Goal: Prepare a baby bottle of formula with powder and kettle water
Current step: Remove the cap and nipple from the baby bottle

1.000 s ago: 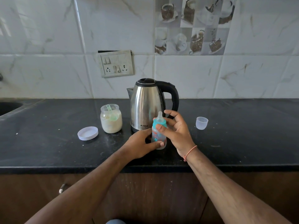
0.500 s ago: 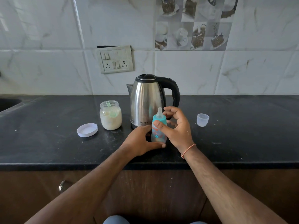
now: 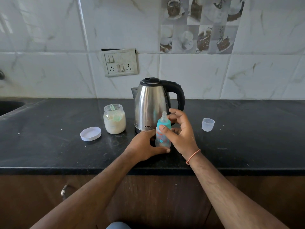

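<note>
1. Since the earlier frames: right hand (image 3: 179, 133) has loosened at the teal collar; its thumb still lies on the collar's lower edge, while the fingers now arch apart behind the teat. Left hand (image 3: 145, 146) keeps its grip low on the bottle. Bottle, kettle, jar, lid and cap stay in the same places on the counter.
2. Baby bottle (image 3: 162, 138): clear body with coloured print, teal collar, pale teat on top. Upright, near the front middle of the counter, just in front of the kettle's base. Whether its base touches the counter cannot be told.
3. Left hand: fingers and thumb curled round the bottle's lower body, thumb running under the near side.
4. Right hand: thumb pressed to the bottle at the collar; fingers spread and bent, contact with the far side hidden. Orange thread band on the wrist.
5. Kettle (image 3: 151, 104): steel body, black lid and handle, handle to the right, spout to the left; stands far of the bottle.
6. Powder jar (image 3: 114, 119): open glass jar, about half full of pale powder, green scoop (image 3: 115, 115) inside; left of the kettle.
7. Jar lid (image 3: 90, 133): white, flat on the counter, left and near of the jar.
8. Clear cap (image 3: 208, 124): right of the kettle, well apart from the hands.
9. Counter (image 3: 49, 146): black stone, tiled wall behind, switch plate (image 3: 120, 62) above the jar.
</note>
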